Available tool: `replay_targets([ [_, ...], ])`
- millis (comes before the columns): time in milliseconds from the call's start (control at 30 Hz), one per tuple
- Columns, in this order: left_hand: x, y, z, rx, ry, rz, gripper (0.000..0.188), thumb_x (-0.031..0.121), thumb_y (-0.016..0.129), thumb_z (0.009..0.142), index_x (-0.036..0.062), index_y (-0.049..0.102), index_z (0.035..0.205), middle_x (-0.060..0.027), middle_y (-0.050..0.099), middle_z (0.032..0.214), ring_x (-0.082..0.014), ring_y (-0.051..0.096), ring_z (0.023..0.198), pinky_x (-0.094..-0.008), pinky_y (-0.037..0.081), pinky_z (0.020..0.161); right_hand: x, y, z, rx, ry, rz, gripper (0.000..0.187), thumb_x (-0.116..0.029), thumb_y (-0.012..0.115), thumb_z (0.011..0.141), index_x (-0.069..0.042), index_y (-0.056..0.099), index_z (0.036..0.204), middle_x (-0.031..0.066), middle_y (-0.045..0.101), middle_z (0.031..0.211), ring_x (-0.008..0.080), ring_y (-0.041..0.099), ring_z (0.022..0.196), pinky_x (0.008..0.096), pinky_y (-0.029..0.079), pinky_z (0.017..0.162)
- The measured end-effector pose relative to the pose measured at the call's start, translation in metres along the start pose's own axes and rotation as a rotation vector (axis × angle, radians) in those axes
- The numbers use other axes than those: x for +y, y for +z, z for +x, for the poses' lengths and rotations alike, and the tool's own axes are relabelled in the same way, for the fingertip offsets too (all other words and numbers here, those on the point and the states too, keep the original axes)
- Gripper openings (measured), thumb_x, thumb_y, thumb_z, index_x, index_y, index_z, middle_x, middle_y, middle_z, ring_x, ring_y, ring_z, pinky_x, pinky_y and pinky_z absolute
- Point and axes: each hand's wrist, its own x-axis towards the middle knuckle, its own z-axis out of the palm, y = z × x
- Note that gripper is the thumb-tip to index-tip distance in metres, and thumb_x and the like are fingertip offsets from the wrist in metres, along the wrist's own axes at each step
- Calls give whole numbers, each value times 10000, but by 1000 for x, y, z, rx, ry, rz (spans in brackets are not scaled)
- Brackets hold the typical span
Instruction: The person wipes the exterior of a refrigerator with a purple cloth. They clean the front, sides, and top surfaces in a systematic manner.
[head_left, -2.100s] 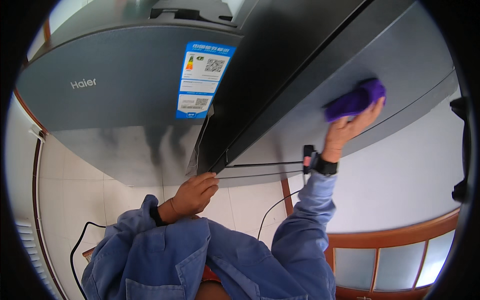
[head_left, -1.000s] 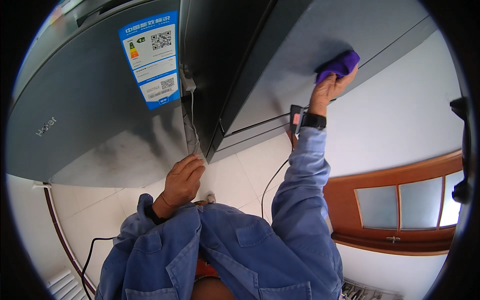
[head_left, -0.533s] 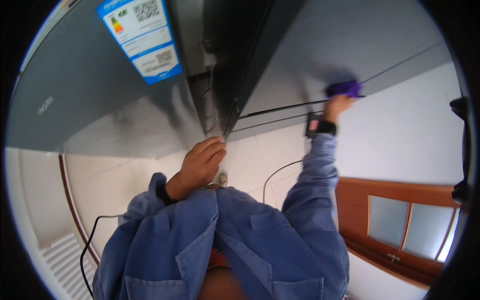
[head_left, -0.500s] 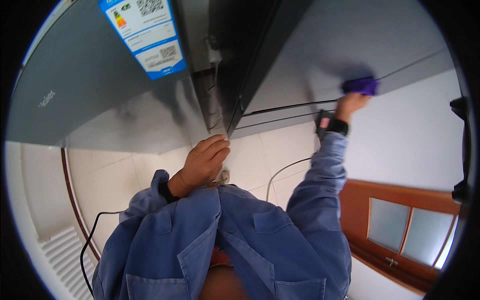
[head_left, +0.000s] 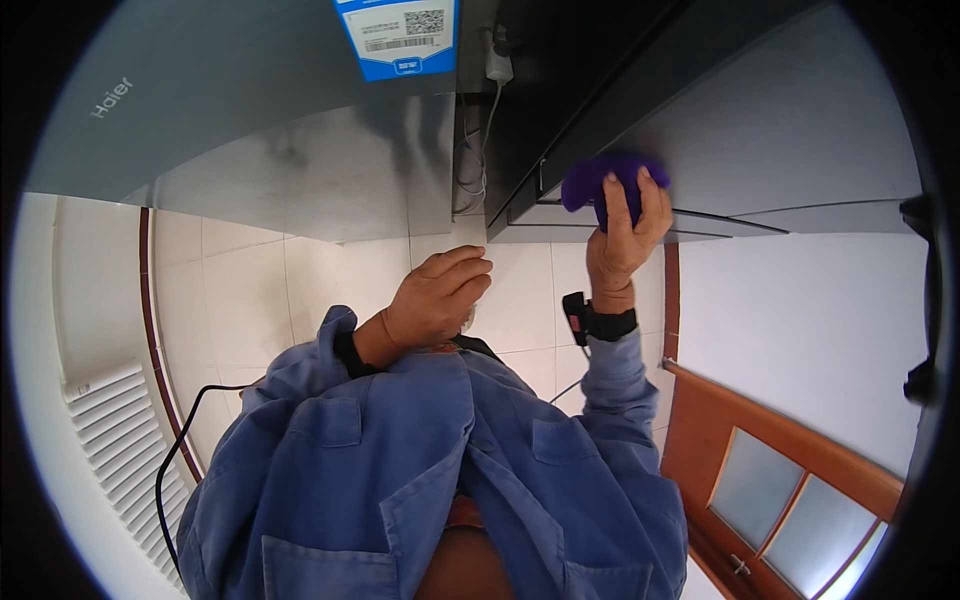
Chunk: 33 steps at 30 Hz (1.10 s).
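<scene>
My right hand [head_left: 625, 235] presses a purple cloth [head_left: 615, 185] against the dark grey front of an appliance or cabinet [head_left: 780, 150]. The cloth lies at the panel's near left, over a seam, bunched under my fingers. In front of my body hovers my left hand [head_left: 435, 300], its fingers loosely bent and slightly apart. Nothing shows in it, though its palm side is hidden. A black band with a small box [head_left: 577, 318] is on my right wrist.
A grey appliance [head_left: 220, 110] with a blue-and-white label [head_left: 400, 40] stands at the left. Between the two units, a white plug [head_left: 497, 65] and cable hang in a gap. There is a white radiator [head_left: 125, 450] at left and a wooden door [head_left: 780, 480] at right.
My right hand has moved left along the grey front with the purple cloth, and my arm is less stretched out. The view has shifted; my left hand keeps nearly the same pose.
</scene>
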Motion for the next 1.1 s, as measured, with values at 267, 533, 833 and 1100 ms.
replay_targets([
  [267, -8, 2, -15, 92, 28, -52, 297, 28, 642, 736, -3, 685, 1029, -112, 669, 1152, -291, 611, 1203, -352, 510, 954, -11, 22, 13, -489, -453, -620, 349, -172, 597, 878, -60, 707, 1190, 82, 600, 1398, 306, 510, 1238, 395, 398, 979],
  [533, -22, 7, -36, 148, -73, -30, 299, 20, 640, 714, -11, 698, 1006, -124, 679, 1137, -307, 627, 1181, -369, 522, 970, 33, 60, -148, -1032, -154, -287, 349, -111, 651, 825, -144, 740, 1161, 59, 643, 1318, 310, 539, 1217, 418, 456, 923],
  [833, -19, -4, -33, 94, -149, -53, 305, -35, 639, 701, -15, 690, 1001, -123, 687, 1112, -323, 644, 1145, -376, 533, 977, 96, 10, -92, 538, 1362, 677, 438, 39, 589, 946, 7, 529, 1378, 130, 646, 1210, 256, 656, 1002, 398, 539, 934],
  [1100, 33, 37, -10, 49, -134, -65, 303, -34, 643, 715, -9, 686, 1014, -114, 685, 1113, -317, 637, 1157, -373, 525, 980, 139, 49, -99, 353, 839, 201, 488, 94, 607, 873, -51, 516, 1330, 139, 540, 1247, 303, 540, 1160, 416, 412, 1074],
])
